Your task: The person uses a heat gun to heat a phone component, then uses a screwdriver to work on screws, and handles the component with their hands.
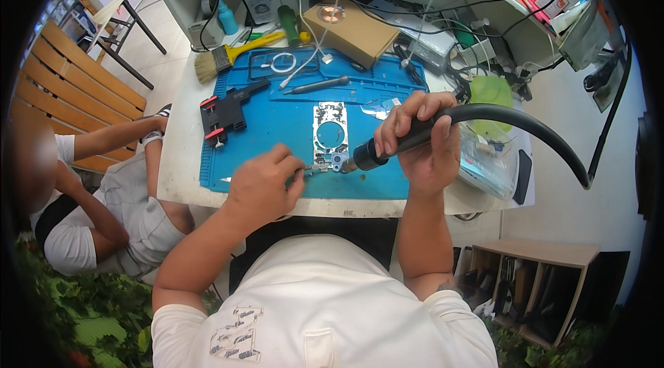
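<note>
My right hand (427, 136) is wrapped round the black handle of a hot air gun (404, 141), whose thick hose arcs off to the right. Its metal nozzle points down-left at the near end of a phone circuit board (324, 115), a pale piece with a large round opening. Left of that end, the closed fingers of my left hand (266, 185) pinch a thin metal tool (309, 169), its tip at the board. My palm hides most of the tool, so its kind is unclear. The board lies on a blue work mat (263, 129).
A black clamp holder (228, 115) and a yellow-handled brush (225, 58) lie on the left. Behind the board are a grey pen-shaped tool (317, 85) and a cardboard box (353, 29). Loose cables cross the back. A seated person (104, 195) is close by on the left.
</note>
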Tool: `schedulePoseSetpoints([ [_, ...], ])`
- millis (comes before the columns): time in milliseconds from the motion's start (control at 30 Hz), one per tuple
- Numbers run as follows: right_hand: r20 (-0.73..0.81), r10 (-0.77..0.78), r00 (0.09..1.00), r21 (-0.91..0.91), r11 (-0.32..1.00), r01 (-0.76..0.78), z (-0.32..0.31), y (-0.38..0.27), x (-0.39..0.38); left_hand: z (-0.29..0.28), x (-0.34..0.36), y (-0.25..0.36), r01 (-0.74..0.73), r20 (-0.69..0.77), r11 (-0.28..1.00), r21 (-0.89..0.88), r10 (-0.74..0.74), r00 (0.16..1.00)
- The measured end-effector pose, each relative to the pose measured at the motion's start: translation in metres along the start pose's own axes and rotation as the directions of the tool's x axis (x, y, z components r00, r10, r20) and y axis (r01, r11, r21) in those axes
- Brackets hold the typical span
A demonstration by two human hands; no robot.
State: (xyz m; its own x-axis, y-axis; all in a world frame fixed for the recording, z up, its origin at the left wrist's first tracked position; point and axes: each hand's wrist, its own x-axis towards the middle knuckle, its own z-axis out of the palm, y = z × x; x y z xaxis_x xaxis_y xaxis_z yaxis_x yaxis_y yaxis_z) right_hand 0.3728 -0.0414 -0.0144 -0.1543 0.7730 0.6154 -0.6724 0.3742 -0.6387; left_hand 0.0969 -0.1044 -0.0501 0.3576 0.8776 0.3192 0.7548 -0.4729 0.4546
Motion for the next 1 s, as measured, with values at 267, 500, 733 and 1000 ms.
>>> schedulePoseSetpoints([
  [267,0.011,0.077,0.997,0.077,0.994,-0.077,0.001,-0.007,0.004,0.002,0.012,-0.012,-0.064,-0.061,0.998,0.018,0.065,0.996],
  [500,0.014,0.082,0.997,0.07,0.994,-0.083,0.0,-0.012,0.005,-0.001,0.017,-0.009,-0.076,-0.016,0.996,0.044,0.076,0.997],
  [733,0.027,0.105,0.994,0.097,0.99,-0.107,0.0,-0.016,0.005,-0.008,0.018,-0.016,-0.027,0.005,1.0,0.007,0.027,1.0],
  [1000,0.029,0.074,0.997,0.031,0.997,-0.075,0.004,-0.073,0.011,-0.013,0.026,-0.051,0.051,-0.047,0.999,0.009,-0.051,0.998],
])
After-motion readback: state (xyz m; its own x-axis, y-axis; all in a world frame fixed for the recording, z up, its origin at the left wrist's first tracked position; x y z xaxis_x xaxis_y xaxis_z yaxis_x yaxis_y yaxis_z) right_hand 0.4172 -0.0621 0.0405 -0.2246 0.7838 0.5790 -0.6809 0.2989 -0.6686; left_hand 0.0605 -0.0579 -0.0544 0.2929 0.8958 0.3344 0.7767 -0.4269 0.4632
